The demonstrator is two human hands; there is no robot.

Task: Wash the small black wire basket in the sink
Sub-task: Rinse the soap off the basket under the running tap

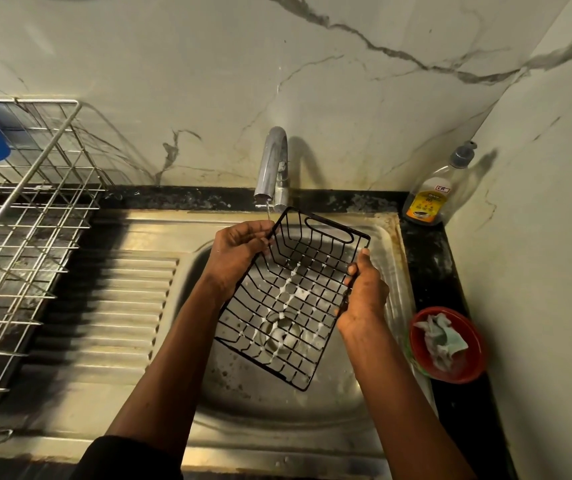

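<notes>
Over the steel sink [312, 410], both hands, left hand [239, 252] and right hand [364, 292], fingers clamped on the soapy black wire basket [288, 299], rinse it under the tap [272, 164]; next likely calls for turning it.

Soap bottle [428, 197] in corner; red bowl [450, 372] holding cloth [442, 336]; wire rack [24, 216] left.

Worktop [430, 258]: black stone, running along the marble wall and down the sink's right side.
Sink [111, 306]: steel, sitting set into it.
Soap bottle [428, 199]: standing in the back right corner.
Red bowl [450, 344]: sitting right, holding a crumpled cloth [440, 336].
Wire rack [17, 244]: standing left.
</notes>
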